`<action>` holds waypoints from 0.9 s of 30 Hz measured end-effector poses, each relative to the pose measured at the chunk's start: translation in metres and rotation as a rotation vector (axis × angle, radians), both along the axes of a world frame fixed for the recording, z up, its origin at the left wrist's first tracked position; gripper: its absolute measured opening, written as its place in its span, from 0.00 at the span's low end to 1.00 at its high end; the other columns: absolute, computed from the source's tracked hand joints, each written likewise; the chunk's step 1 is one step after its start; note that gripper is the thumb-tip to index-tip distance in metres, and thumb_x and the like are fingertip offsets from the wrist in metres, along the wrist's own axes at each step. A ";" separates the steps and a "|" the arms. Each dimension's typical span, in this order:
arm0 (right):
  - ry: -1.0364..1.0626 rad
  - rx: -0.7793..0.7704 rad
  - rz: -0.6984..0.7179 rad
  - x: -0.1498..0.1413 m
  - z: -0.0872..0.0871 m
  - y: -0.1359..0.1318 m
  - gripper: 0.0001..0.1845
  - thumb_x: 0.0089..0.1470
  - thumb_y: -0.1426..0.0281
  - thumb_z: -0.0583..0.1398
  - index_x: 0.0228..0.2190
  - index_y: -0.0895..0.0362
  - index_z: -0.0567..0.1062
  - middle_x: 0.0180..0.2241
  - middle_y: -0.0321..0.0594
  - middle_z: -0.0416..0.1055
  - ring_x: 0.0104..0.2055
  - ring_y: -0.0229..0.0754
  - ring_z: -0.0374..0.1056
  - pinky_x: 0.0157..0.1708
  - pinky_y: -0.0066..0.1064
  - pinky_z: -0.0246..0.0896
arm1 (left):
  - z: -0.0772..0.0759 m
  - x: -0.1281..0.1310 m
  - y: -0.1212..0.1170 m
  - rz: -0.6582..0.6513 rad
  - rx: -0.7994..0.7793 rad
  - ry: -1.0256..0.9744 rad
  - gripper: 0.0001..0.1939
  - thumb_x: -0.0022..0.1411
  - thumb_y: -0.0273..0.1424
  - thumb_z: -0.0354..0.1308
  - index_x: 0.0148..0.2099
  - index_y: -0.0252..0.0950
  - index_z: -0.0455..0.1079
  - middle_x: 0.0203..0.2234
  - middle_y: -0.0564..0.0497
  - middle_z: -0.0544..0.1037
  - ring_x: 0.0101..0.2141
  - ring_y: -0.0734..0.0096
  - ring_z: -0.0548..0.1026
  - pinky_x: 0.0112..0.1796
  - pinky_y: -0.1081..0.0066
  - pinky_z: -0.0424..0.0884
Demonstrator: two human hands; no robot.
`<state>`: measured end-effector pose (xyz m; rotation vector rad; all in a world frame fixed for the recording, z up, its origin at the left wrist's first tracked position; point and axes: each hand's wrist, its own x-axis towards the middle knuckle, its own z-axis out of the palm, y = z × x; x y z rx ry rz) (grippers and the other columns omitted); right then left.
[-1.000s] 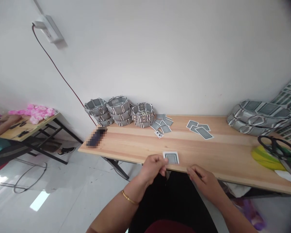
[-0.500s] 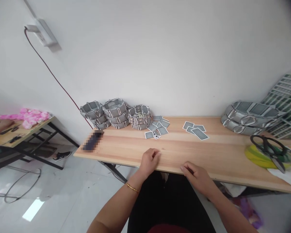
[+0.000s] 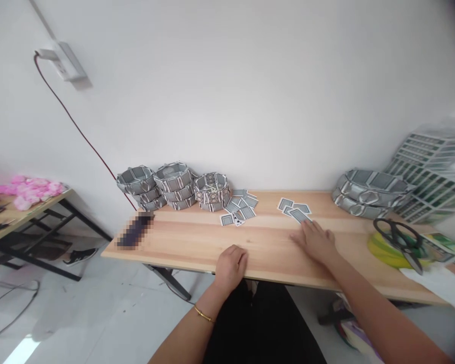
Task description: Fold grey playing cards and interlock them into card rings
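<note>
My right hand (image 3: 315,241) lies stretched over the wooden table, fingers apart, its fingertips at the near edge of a grey-backed playing card (image 3: 299,215). That card overlaps several others in a small group. Loosely curled, my left hand (image 3: 230,265) rests on the table's front edge with nothing visible in it. Beyond it, more playing cards (image 3: 246,208) lie in a loose spread, one face up. Beside them stands a round ring of folded cards (image 3: 212,191) with a patterned front.
Stacked folded-card rings (image 3: 176,184) stand left along the wall, and wider ones (image 3: 371,192) at right. Black scissors (image 3: 400,240) lie on a yellow roll (image 3: 382,253) near printed sheets (image 3: 420,172). A blurred-out dark object (image 3: 135,231) is at the left end.
My right hand has moved forward from the table's front edge to the small group of cards, and its fingers have opened. My left hand stays curled at the edge. The view has shifted slightly.
</note>
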<state>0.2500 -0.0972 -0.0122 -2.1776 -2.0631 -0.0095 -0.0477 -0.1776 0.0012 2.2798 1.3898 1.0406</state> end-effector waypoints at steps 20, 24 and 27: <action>0.170 0.335 0.333 -0.060 -0.020 -0.135 0.22 0.53 0.66 0.57 0.51 0.53 0.68 0.53 0.47 0.67 0.50 0.53 0.64 0.47 0.44 0.53 | 0.001 0.001 -0.003 -0.001 -0.004 -0.021 0.11 0.65 0.31 0.46 0.37 0.37 0.69 0.31 0.47 0.73 0.35 0.67 0.70 0.38 0.67 0.66; 0.244 0.234 0.440 -0.057 -0.014 -0.127 0.18 0.54 0.71 0.55 0.48 0.52 0.71 0.49 0.43 0.72 0.47 0.51 0.66 0.45 0.43 0.55 | 0.000 0.002 -0.004 0.007 -0.002 -0.039 0.11 0.65 0.30 0.46 0.37 0.36 0.70 0.31 0.46 0.74 0.35 0.67 0.70 0.38 0.68 0.66; 0.373 0.162 0.544 -0.061 -0.002 -0.127 0.15 0.57 0.72 0.53 0.45 0.51 0.73 0.46 0.41 0.74 0.46 0.48 0.66 0.45 0.42 0.56 | 0.001 0.001 -0.004 0.000 -0.021 -0.057 0.11 0.65 0.31 0.47 0.36 0.36 0.70 0.31 0.46 0.74 0.34 0.67 0.70 0.38 0.68 0.65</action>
